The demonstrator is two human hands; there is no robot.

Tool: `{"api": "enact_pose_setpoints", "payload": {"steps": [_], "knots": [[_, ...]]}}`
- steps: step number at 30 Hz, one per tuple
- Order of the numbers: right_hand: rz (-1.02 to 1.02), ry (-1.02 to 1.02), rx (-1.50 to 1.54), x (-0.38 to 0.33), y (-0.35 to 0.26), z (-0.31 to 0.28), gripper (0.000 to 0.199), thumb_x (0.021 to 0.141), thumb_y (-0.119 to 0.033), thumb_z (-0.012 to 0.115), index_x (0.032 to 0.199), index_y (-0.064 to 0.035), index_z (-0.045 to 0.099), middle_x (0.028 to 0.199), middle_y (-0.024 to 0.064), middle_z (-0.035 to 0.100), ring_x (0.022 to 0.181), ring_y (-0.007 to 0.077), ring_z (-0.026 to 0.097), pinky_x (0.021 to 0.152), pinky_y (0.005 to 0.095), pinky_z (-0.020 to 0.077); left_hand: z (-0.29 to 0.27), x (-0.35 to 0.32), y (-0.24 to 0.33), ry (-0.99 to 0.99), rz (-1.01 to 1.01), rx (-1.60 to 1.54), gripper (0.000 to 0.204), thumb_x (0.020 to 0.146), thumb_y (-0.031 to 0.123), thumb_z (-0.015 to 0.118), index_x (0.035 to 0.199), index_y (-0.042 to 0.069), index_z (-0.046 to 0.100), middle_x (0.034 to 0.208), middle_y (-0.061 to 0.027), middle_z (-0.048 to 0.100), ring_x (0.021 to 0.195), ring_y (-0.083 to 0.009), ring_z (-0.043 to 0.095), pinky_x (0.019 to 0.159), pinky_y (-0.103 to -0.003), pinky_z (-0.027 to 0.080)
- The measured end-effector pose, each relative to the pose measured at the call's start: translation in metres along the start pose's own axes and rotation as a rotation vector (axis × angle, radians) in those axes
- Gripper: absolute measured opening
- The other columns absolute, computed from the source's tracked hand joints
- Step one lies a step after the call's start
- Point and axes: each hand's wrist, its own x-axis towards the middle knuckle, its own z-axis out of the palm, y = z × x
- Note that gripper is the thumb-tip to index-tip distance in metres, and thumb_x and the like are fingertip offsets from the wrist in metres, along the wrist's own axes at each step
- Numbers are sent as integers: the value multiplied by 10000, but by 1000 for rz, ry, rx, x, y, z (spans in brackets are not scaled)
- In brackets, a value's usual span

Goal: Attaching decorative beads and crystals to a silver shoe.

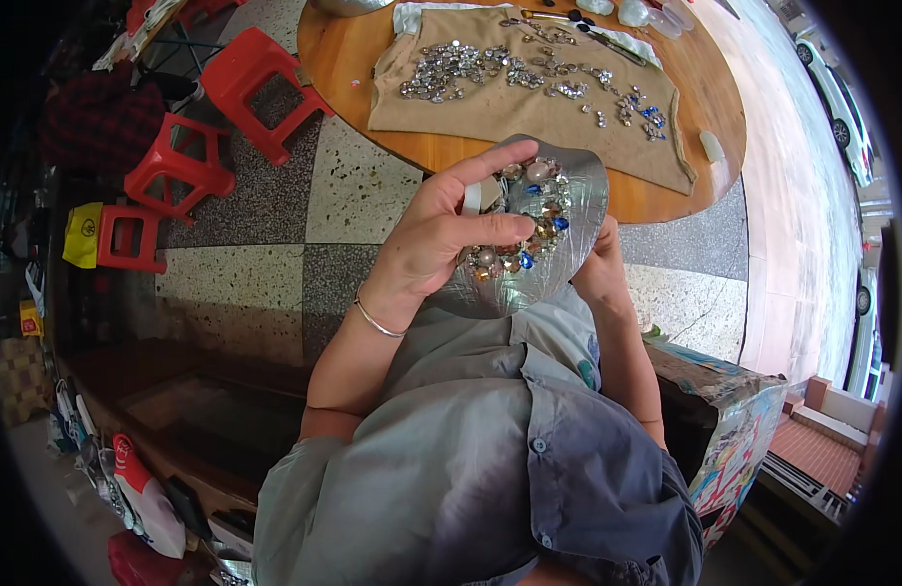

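Note:
A silver, leaf-shaped piece [568,249] studded with clear, amber and blue rhinestones is held up in front of me, below the round wooden table [471,151]. My left hand [436,239] lies across its face, thumb pressing on the stones and index finger stretched along the top rim. A thin bangle circles that wrist. My right hand [599,269] grips the piece from behind at its right edge, mostly hidden. On the table lies a tan cloth [529,117] strewn with several loose clear and blue rhinestones [451,68].
Red plastic stools [251,83] stand on the terrazzo floor at the left, one beside a yellow bag [83,234]. Small tools and clear containers [632,12] sit at the table's far edge. A colourful printed box [739,430] stands at my right. Cars are parked at the far right.

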Motion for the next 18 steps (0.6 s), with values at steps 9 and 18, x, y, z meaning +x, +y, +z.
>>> {"api": "enact_pose_setpoints", "payload": {"steps": [9, 18], "knots": [[-9, 86, -61, -9, 2, 9, 202, 825, 54, 536, 1009, -11, 588, 944, 29, 642, 836, 64, 581, 735, 222, 472, 2, 1, -1, -27, -14, 100, 638, 691, -78, 628, 1286, -21, 406, 1114, -94, 564, 928, -127, 583, 816, -232, 470], [39, 55, -208, -10, 0, 7, 225, 821, 70, 506, 1027, -1, 563, 959, 42, 631, 893, 86, 570, 780, 238, 454, -4, 5, -6, 5, -83, 106, 614, 703, -82, 634, 1274, -26, 415, 1097, -101, 572, 864, -121, 604, 772, -224, 489]]}}
